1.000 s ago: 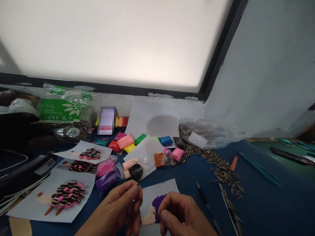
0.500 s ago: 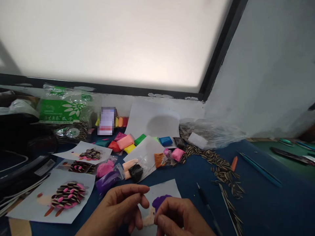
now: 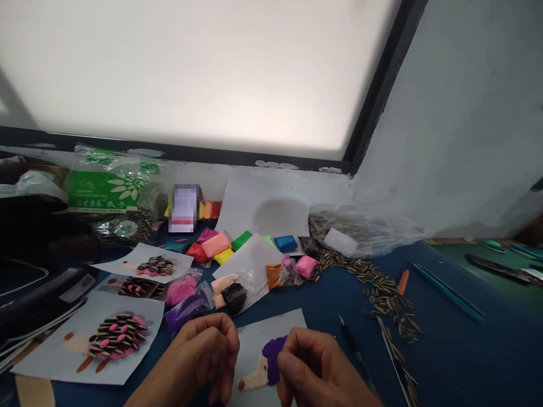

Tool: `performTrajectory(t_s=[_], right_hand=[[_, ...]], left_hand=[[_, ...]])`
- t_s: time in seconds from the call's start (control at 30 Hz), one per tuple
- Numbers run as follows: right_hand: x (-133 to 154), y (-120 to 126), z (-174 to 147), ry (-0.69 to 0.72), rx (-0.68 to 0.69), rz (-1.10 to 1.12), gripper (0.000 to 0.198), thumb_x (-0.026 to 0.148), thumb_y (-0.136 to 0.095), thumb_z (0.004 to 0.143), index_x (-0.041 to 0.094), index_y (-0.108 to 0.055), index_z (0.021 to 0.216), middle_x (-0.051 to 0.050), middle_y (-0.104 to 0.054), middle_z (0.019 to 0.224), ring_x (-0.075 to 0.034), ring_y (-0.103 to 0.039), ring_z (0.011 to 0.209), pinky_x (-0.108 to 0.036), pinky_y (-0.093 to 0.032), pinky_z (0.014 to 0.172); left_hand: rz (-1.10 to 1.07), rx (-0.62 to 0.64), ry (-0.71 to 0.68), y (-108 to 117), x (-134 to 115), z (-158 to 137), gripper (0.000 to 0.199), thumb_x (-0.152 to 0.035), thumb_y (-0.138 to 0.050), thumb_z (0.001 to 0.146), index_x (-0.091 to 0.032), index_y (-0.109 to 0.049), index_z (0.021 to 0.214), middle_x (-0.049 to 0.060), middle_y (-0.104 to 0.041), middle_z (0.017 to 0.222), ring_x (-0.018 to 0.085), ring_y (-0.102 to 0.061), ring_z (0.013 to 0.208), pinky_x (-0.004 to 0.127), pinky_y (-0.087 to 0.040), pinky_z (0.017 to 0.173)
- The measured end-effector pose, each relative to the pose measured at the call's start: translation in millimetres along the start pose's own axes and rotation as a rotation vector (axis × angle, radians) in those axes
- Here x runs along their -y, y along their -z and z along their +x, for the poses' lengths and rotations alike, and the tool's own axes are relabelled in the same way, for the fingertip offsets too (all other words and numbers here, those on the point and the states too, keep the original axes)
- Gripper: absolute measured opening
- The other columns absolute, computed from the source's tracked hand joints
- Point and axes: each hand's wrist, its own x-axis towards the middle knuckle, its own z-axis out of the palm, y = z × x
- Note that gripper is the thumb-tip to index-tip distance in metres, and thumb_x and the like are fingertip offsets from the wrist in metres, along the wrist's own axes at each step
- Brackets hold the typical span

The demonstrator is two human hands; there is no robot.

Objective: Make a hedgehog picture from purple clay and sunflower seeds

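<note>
Before me on the table lies a white sheet (image 3: 292,324) bearing a clay hedgehog picture. It has a peach clay face (image 3: 257,374), a brown nose and a purple clay body (image 3: 274,356). Beside the sheet's left edge, my left hand (image 3: 203,357) is curled in with its fingers together, and its palm side is hidden. Over the right part of the purple clay, my right hand (image 3: 322,367) is closed, thumb against fingertips. Whatever may be in either hand cannot be made out.
Finished hedgehog pictures with sunflower seeds (image 3: 119,339) lie at left. Several clay packets (image 3: 216,244) sit behind my hands. Loose sunflower seeds (image 3: 360,268) spill from a clear bag (image 3: 369,232). A pen (image 3: 352,342), tweezers (image 3: 392,350) and a teal tool (image 3: 449,294) lie at right.
My left hand has drawn left and its fingers have curled in. My right hand has shifted slightly right, so more of the hedgehog's face and its nose now show.
</note>
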Motion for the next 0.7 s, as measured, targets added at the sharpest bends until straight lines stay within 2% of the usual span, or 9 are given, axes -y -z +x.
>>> performTrajectory(t_s=[0.1,0.17,0.23,0.3,0.47,0.57,0.63,0.7], right_hand=[[1.9,2.0,-1.1,0.015,-0.013,-0.07,0.065,0.083,-0.055,0.081,0.019,-0.055,0.073,0.003,-0.053,0.057,-0.007,-0.04,0.047,-0.02,-0.03,0.047],[3.2,2.4,-2.3,0.034,-0.013,-0.086,0.062,0.08,-0.056,0.085,0.018,-0.055,0.075,0.002,-0.054,0.061,-0.008,-0.042,0.049,-0.021,-0.033,0.049],[3.8,2.4,-2.8,0.065,-0.013,-0.061,0.058,0.076,-0.061,0.084,0.018,-0.056,0.08,0.001,-0.058,0.067,-0.009,-0.046,0.053,-0.021,-0.037,0.052],[3.8,2.4,-2.2,0.093,0.002,-0.035,0.055,0.072,-0.065,0.084,0.018,-0.057,0.083,-0.001,-0.06,0.072,-0.01,-0.049,0.058,-0.022,-0.04,0.056],[1.7,2.2,-1.0,0.098,0.009,-0.099,0.053,0.07,-0.057,0.09,0.018,-0.056,0.078,-0.001,-0.058,0.07,-0.01,-0.047,0.055,-0.023,-0.037,0.053],[-1.7,2.2,-1.5,0.108,0.005,-0.208,0.052,0.068,-0.053,0.092,0.019,-0.052,0.073,0.002,-0.051,0.063,-0.011,-0.044,0.053,-0.023,-0.032,0.051],[-3.9,2.8,-1.6,0.182,-0.031,-0.337,0.05,0.062,-0.048,0.097,0.02,-0.049,0.07,0.002,-0.051,0.062,-0.012,-0.046,0.057,-0.025,-0.032,0.053],[-5.2,3.8,-1.3,0.253,-0.086,-0.45,0.042,0.052,-0.046,0.1,0.021,-0.047,0.072,0.0,-0.056,0.066,-0.014,-0.05,0.061,-0.026,-0.034,0.057]], left_hand=[[0.034,-0.015,-0.037,1.8,2.4,0.3,0.01,-0.024,-0.065,0.068,-0.017,-0.071,0.07,-0.004,-0.064,0.053,0.013,-0.064,0.045,0.019,-0.042,0.042],[0.074,-0.02,-0.057,1.1,5.0,1.7,0.019,-0.033,-0.078,0.072,-0.017,-0.075,0.081,-0.002,-0.07,0.062,0.015,-0.069,0.052,0.02,-0.047,0.047],[0.103,-0.017,-0.064,-0.3,7.1,3.3,0.037,-0.044,-0.089,0.066,-0.017,-0.076,0.088,-0.001,-0.074,0.069,0.016,-0.071,0.055,0.021,-0.049,0.048],[0.11,-0.034,-0.062,-2.1,7.8,3.7,0.051,-0.054,-0.093,0.06,-0.017,-0.076,0.092,0.0,-0.077,0.075,0.016,-0.071,0.054,0.021,-0.05,0.047],[0.178,-0.061,-0.034,-4.9,4.5,0.9,0.065,-0.072,-0.086,0.058,-0.017,-0.072,0.09,0.002,-0.079,0.085,0.016,-0.071,0.054,0.022,-0.05,0.046],[0.336,-0.069,-0.054,-3.1,5.4,1.1,0.059,-0.074,-0.076,0.069,-0.017,-0.069,0.082,0.002,-0.076,0.082,0.012,-0.065,0.049,0.02,-0.042,0.043],[0.494,-0.072,-0.108,0.2,9.3,2.9,0.057,-0.074,-0.066,0.079,-0.017,-0.063,0.075,-0.002,-0.067,0.068,0.01,-0.055,0.045,0.02,-0.036,0.044],[0.662,-0.099,-0.196,4.5,14.7,5.6,0.055,-0.071,-0.055,0.087,-0.02,-0.053,0.067,-0.007,-0.05,0.057,0.011,-0.045,0.046,0.022,-0.031,0.046]])
